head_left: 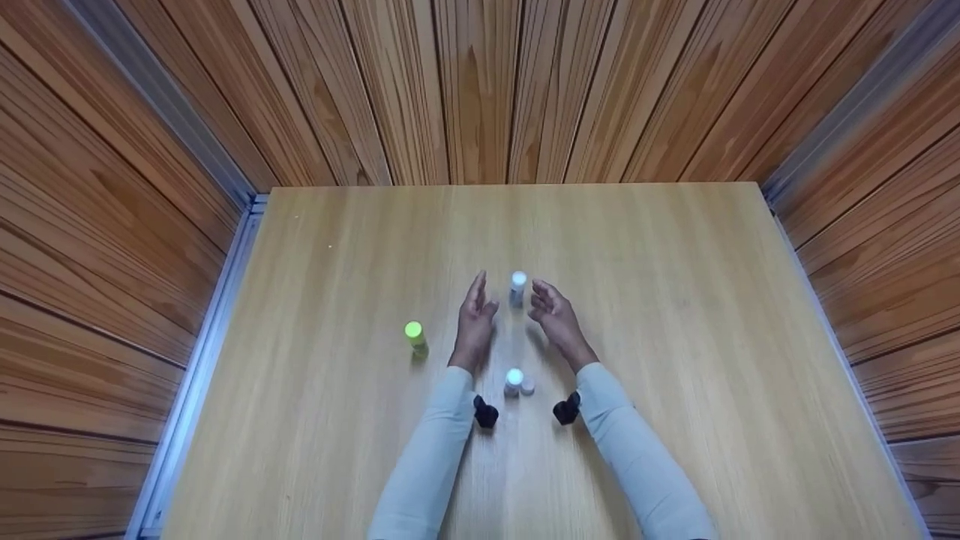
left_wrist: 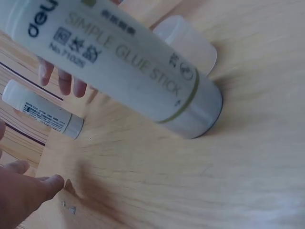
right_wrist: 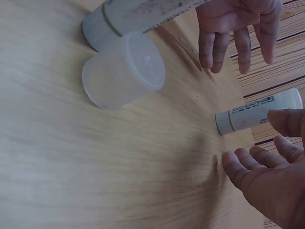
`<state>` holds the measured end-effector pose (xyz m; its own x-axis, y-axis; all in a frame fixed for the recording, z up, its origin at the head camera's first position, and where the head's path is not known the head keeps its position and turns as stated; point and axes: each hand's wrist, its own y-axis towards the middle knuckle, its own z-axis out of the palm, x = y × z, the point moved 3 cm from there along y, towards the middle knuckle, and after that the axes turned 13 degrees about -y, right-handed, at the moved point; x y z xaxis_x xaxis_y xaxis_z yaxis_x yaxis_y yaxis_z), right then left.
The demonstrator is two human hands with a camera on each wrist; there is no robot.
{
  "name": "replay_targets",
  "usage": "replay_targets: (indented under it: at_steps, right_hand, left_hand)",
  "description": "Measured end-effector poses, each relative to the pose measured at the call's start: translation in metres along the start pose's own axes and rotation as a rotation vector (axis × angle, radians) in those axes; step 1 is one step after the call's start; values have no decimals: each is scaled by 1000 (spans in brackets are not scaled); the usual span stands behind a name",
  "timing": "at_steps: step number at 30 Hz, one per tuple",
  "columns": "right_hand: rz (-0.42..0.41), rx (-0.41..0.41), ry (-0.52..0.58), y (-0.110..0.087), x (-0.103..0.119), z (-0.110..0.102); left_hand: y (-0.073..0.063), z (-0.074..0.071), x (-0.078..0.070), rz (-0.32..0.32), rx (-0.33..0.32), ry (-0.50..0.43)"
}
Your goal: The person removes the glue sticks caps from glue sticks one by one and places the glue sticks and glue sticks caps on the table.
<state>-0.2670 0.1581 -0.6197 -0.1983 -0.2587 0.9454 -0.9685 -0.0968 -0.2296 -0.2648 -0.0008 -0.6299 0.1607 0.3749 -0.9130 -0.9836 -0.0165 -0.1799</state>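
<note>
In the head view a white glue stick [head_left: 517,291] stands upright between my two hands, near the fingertips. My left hand [head_left: 474,322] is to its left with fingers extended, and my right hand [head_left: 556,319] is to its right with fingers loosely bent. Neither touches it. A second glue stick [head_left: 513,382], labelled "Simple Glue Stick" in the left wrist view, stands upright between my wrists. Right beside it sits a translucent white cap [right_wrist: 121,71]. The top of this nearer stick is cut off in both wrist views.
A glue stick with a lime-green cap [head_left: 415,339] stands upright left of my left hand. Black wrist cameras [head_left: 486,414] stick out inward from both sleeves. Wood-plank walls [head_left: 480,97] border the wooden table [head_left: 645,225] at the back and sides.
</note>
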Motion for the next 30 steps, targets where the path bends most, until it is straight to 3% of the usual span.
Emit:
replay_targets:
  at_steps: [4, 11, 17, 24, 30]
  right_hand:
    - [-7, 3, -18, 5, 2, 2]
    - [-43, 10, -11, 11, 4, 9]
    - [-68, 31, -6, 12, 1, 15]
    - [-94, 7, -38, 12, 5, 17]
    - [-106, -7, -87, 11, 9, 17]
  left_hand:
    - [4, 5, 2, -14, 20, 3]
    - [10, 6, 6, -47, -2, 24]
    - [9, 10, 9, -41, 36, 37]
    - [8, 13, 8, -65, 12, 36]
    - [5, 18, 1, -5, 17, -13]
